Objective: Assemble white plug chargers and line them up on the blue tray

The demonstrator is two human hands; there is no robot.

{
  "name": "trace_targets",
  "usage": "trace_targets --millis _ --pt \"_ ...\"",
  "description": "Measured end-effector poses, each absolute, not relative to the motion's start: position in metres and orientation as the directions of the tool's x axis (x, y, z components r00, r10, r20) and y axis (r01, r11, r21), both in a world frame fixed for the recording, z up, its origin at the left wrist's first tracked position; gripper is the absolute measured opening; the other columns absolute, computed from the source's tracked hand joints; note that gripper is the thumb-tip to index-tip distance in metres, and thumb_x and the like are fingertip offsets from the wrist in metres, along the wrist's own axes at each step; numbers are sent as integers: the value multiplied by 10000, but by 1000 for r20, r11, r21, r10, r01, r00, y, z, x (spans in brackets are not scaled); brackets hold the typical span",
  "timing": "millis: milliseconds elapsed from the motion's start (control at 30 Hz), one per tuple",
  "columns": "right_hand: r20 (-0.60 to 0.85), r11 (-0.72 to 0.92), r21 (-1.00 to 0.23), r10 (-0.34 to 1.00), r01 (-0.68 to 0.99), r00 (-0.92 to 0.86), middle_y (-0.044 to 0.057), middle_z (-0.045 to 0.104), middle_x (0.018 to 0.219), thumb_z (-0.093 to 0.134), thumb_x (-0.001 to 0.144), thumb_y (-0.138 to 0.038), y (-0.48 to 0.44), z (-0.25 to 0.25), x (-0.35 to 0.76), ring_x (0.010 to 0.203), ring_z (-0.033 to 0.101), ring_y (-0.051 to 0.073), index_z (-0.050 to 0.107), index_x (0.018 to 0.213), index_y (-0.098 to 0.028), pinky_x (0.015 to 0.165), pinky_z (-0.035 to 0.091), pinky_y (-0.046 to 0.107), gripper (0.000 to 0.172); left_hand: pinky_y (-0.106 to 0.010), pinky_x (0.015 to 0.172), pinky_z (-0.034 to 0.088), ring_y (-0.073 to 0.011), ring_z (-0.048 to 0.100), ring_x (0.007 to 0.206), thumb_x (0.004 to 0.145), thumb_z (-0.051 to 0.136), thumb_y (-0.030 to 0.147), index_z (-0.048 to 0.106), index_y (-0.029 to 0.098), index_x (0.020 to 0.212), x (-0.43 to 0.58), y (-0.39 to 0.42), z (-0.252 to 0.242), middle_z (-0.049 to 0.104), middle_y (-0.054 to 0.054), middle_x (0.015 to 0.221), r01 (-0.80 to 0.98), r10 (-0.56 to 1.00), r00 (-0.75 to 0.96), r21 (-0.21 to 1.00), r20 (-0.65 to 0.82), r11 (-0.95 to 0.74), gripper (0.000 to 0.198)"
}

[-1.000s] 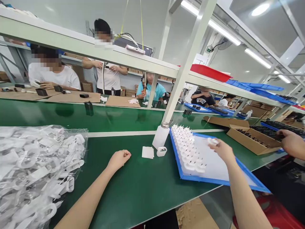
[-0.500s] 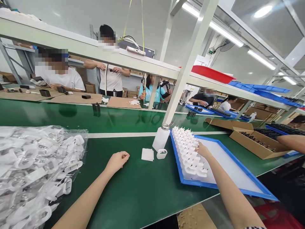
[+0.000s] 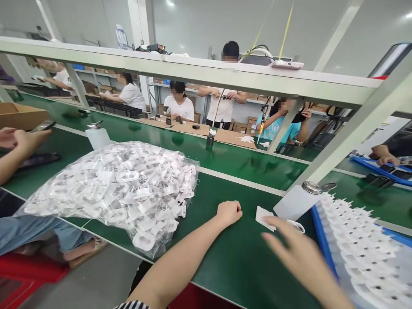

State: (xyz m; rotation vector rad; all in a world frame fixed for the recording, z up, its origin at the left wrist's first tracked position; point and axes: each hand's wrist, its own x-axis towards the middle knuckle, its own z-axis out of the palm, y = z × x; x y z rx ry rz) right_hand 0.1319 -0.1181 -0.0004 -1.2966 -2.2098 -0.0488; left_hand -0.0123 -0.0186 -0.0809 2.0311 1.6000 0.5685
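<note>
My left hand [image 3: 229, 213] rests on the green worktop [image 3: 236, 253] as a loose fist, and nothing shows in it. Blurred by motion, my right hand [image 3: 299, 251] reaches in from the lower right with thumb and fingers spread. Its fingertips overlap a small stack of white wipes [image 3: 262, 214] in view; I cannot tell whether they touch. Behind those fingers a white oval plastic housing [image 3: 300, 226] is partly hidden. A white pump bottle [image 3: 296, 201] stands just beyond. Rows of white plastic parts [image 3: 367, 249] fill the visible side of a blue-rimmed tray [image 3: 325, 240] at right.
A large clear bag of white plastic parts [image 3: 128, 184] lies to the left. Another pump bottle [image 3: 97, 136] stands behind it. A co-worker's hands [image 3: 24, 139] are at far left. A slanted post [image 3: 347, 133] and overhead shelf [image 3: 193, 66] cross the view. Other people sit opposite.
The view has swung left, bringing the whole bag into sight. My right hand has left the parts in the tray and come over beside the wipes and housing. My left hand stays curled.
</note>
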Motion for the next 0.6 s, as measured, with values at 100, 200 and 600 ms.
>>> trace_targets --millis 100,200,600 --pt "235 580 -281 814 765 -531 2 563 911 414 693 -212 -89 -27 38 832 508 167 505 905 -268 650 423 289 237 -176 537 370 -109 485 579 656 403 231 575 154 683 -11 -23 -83 529 -3 616 744 985 172 653 18 -141 190" --pt "156 471 -275 882 838 -444 34 571 858 400 697 -185 -53 -42 -14 805 509 210 507 923 -247 590 406 317 257 -191 526 368 -122 489 587 674 387 230 571 156 696 -12 -24 -82 537 -3 610 751 986 163 646 22 -139 199" --pt "119 498 -143 867 856 -484 24 549 772 384 720 -214 -20 -55 -44 669 512 144 517 796 -210 511 349 219 153 -231 566 360 -138 514 688 658 410 231 541 221 779 -20 -15 -76 577 5 761 775 944 324 592 -67 -223 179"
